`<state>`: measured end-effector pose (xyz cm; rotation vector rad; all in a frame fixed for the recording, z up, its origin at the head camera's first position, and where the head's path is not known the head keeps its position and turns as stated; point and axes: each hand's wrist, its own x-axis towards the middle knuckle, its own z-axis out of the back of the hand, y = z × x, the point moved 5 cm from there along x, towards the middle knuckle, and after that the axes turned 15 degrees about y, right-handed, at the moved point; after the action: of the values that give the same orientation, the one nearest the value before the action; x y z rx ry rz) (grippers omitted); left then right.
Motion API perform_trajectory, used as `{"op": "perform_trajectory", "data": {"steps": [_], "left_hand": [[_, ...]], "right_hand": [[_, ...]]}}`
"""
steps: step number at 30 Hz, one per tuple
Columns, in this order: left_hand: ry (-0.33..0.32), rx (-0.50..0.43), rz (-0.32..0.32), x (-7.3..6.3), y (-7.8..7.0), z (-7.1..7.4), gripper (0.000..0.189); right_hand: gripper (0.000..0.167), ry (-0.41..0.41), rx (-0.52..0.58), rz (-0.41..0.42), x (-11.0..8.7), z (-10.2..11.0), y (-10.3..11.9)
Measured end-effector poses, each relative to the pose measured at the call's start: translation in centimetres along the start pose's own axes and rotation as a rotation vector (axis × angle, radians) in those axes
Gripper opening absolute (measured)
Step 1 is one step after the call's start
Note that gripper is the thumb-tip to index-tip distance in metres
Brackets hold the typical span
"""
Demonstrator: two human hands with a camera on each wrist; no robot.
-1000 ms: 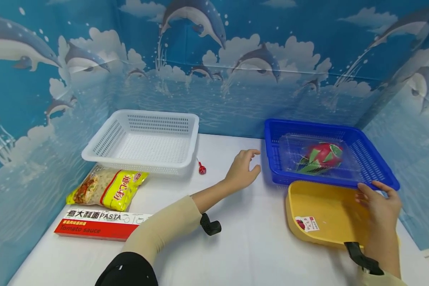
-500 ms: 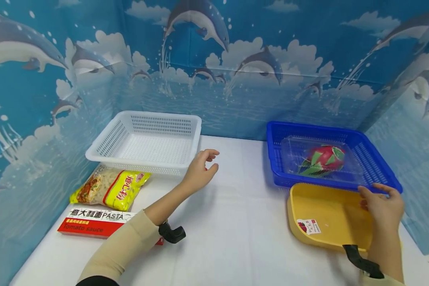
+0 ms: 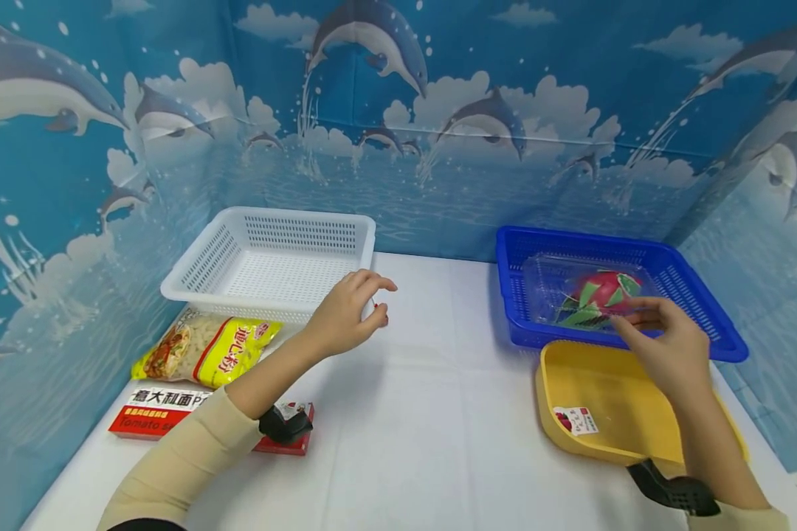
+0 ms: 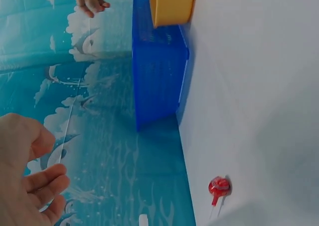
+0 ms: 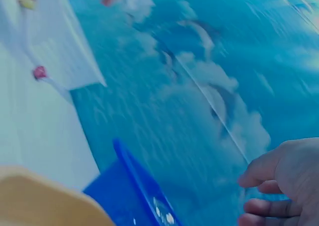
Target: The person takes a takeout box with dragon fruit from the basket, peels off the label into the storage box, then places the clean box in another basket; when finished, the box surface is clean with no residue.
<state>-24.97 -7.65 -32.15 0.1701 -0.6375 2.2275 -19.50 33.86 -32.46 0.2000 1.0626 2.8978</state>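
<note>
My left hand (image 3: 348, 313) hovers beside the front right corner of the white basket (image 3: 206, 293), thumb and fingers parted with nothing between them. A red lollipop (image 4: 219, 186) lies on the table below it, mostly hidden by the hand in the head view. My right hand (image 3: 667, 343) is over the front rim of the blue basket (image 3: 521, 333), fingers loosely bent and holding nothing. Inside that basket, a clear plastic lid (image 3: 538, 287) and a red dragon fruit (image 3: 604, 290) with green scales overlap. In the head view the right fingertips come close to the fruit.
A yellow tray (image 3: 611, 413) with a small label stands in front of the blue basket, partly under the right forearm. At left lie a yellow noodle bag (image 3: 219, 350) and a red-and-white pasta box (image 3: 142, 420), partly covered by the left arm. A dolphin-print curtain (image 3: 398, 184) stands behind.
My left hand has moved left, from beside the blue basket to beside the white one, over the lollipop. The right hand has left the blue basket's rim and shifted up and left toward the dragon fruit.
</note>
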Motion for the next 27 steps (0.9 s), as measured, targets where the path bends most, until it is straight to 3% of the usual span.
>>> {"op": "perform_trajectory", "data": {"steps": [4,10,19,27], "left_hand": [[0.027,0.052,-0.038,0.3,0.1,0.7,0.026],[0.061,0.142,-0.048,1.0,0.2,1.3,0.025],[0.261,0.347,-0.06,2.7,0.9,0.5,0.037],[0.444,0.313,-0.005,3.3,2.6,-1.2,0.058]], "right_hand": [[0.031,0.062,-0.11,0.168,0.2,-0.7,3.6],[0.025,0.174,-0.22,0.396,0.7,-2.2,7.8],[0.038,0.375,-0.39,0.446,2.5,-5.5,10.0],[0.055,0.469,-0.507,0.46,3.9,-8.0,9.2]]}}
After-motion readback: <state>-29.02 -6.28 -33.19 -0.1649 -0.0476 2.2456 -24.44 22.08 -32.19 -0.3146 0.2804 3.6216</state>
